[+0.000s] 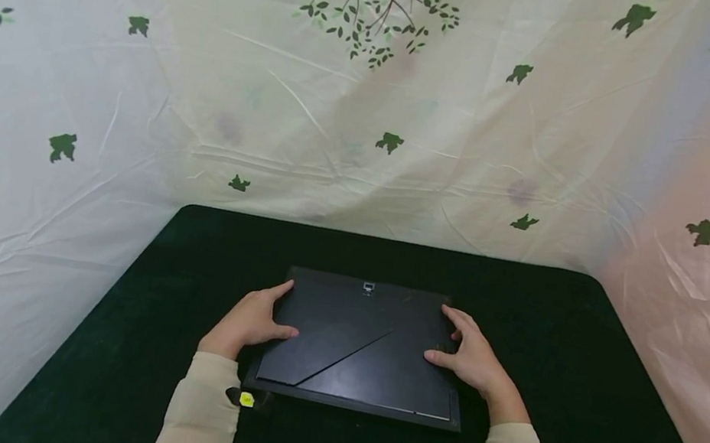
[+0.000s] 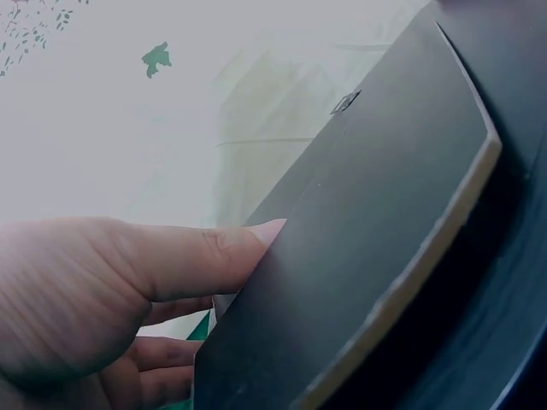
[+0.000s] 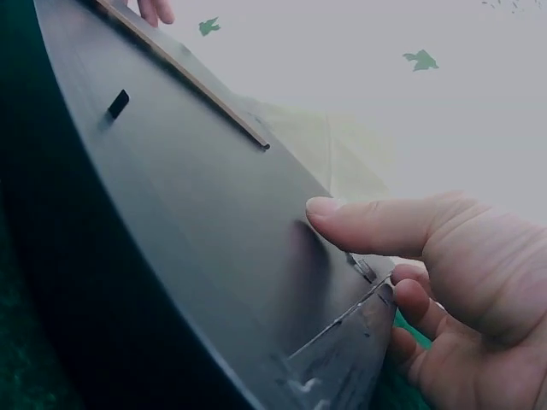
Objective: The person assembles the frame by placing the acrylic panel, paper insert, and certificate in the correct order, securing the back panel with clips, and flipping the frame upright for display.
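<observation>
A black picture frame lies back side up, with a small metal hanger at its far edge and a diagonal cut line across its backing. My left hand grips the left side, thumb on the backing and fingers at the edge. On the opposite side my right hand holds the frame the same way. The left wrist view shows a backing piece with a raw brown edge standing raised over the part beside it. A small black tab shows near the rim in the right wrist view.
A dark green cloth covers the table beneath the frame. Pale curtains with leaf prints hang behind the table and on both sides. Each wrist wears a dark strap device with a yellow label, the left device close to the frame's near corner.
</observation>
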Demonstrator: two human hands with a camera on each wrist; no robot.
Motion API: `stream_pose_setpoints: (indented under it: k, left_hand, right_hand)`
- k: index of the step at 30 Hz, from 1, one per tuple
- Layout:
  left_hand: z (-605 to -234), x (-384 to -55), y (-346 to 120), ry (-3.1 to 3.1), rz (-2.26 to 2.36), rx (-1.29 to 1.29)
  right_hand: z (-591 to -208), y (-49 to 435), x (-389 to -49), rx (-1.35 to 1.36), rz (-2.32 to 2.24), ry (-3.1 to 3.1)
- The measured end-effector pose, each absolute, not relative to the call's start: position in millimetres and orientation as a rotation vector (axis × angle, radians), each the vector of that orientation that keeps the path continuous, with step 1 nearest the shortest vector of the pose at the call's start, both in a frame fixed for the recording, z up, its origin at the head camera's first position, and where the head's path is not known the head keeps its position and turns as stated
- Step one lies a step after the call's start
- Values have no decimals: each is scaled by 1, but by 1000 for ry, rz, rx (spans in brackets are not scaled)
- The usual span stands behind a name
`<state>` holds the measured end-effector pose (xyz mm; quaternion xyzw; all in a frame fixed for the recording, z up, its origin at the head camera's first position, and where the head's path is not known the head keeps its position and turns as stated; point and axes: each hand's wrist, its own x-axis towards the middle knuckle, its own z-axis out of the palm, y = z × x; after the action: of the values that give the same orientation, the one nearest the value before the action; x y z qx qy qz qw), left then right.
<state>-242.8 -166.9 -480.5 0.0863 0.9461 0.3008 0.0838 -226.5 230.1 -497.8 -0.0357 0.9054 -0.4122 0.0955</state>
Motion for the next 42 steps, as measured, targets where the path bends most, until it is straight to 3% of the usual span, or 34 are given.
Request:
stream_pose_setpoints:
  k: [23, 42]
  left_hand:
    - [-483, -239, -162, 2837, 824, 302]
    - [-484, -241, -163, 2820, 805, 266]
  right_hand:
    - [-498, 234, -220, -139, -1335, 2624]
    - [-499, 232, -221, -306, -973, 2798]
